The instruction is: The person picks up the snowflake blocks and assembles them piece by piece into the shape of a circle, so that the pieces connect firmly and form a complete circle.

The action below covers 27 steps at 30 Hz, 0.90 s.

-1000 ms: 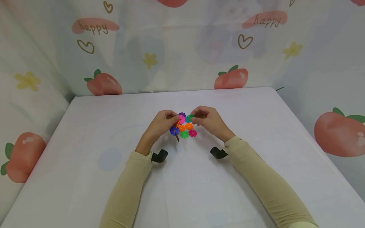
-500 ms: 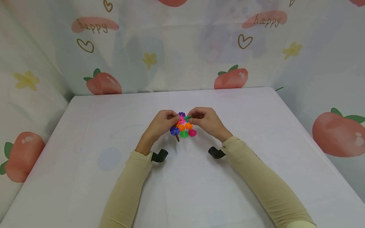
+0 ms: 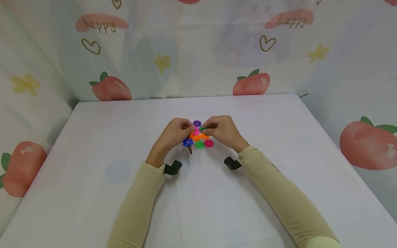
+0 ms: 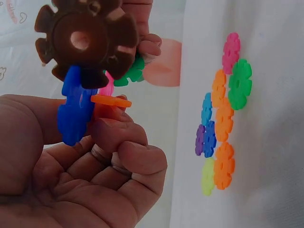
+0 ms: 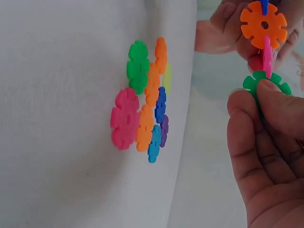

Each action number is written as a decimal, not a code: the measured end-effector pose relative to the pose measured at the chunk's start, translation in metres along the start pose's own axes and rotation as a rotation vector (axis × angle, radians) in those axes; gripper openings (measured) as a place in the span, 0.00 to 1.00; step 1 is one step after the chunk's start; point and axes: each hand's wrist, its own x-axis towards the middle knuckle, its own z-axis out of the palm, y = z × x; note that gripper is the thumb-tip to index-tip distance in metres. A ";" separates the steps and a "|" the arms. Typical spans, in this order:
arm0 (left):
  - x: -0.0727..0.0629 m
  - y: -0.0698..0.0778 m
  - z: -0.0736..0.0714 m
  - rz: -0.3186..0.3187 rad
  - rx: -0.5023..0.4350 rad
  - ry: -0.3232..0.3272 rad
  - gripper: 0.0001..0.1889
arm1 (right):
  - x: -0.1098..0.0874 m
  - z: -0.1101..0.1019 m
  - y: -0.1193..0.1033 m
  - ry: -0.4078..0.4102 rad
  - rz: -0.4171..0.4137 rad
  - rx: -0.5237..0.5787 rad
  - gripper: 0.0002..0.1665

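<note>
My left hand (image 3: 173, 133) grips a short chain of notched plastic discs: a brown disc (image 4: 80, 40), a blue disc (image 4: 75, 107), an orange disc (image 5: 264, 25) and a pink disc (image 5: 267, 57), slotted together at angles. Between thumb and fingers, my right hand (image 3: 224, 131) pinches a green disc (image 5: 259, 81). Its edge meets the lower end of the pink disc in the right wrist view; how deep the slots engage cannot be told. Both hands are raised above the table, fingertips close together. The left fingertips partly hide the orange and pink discs in the head view.
Below the hands, several loose discs lie in a cluster on the white table (image 3: 198, 206), among them a green one (image 3: 200, 145), a rose one (image 3: 209, 143) and a purple one (image 3: 196, 123). A patterned cloth (image 3: 198, 44) hangs behind the table.
My right hand has shifted slightly left, bringing the green disc closer to the pink one. The green disc now shows more edge-on in the head view. My left hand has barely moved.
</note>
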 end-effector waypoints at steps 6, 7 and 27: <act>0.000 0.000 0.000 0.000 0.018 -0.002 0.09 | 0.001 -0.003 -0.004 -0.037 -0.049 -0.087 0.03; 0.000 0.000 0.000 -0.001 0.016 -0.002 0.09 | 0.001 -0.003 -0.005 -0.045 -0.057 -0.093 0.02; 0.001 0.005 -0.001 -0.082 -0.114 0.006 0.10 | 0.002 -0.005 -0.007 -0.037 -0.088 0.019 0.04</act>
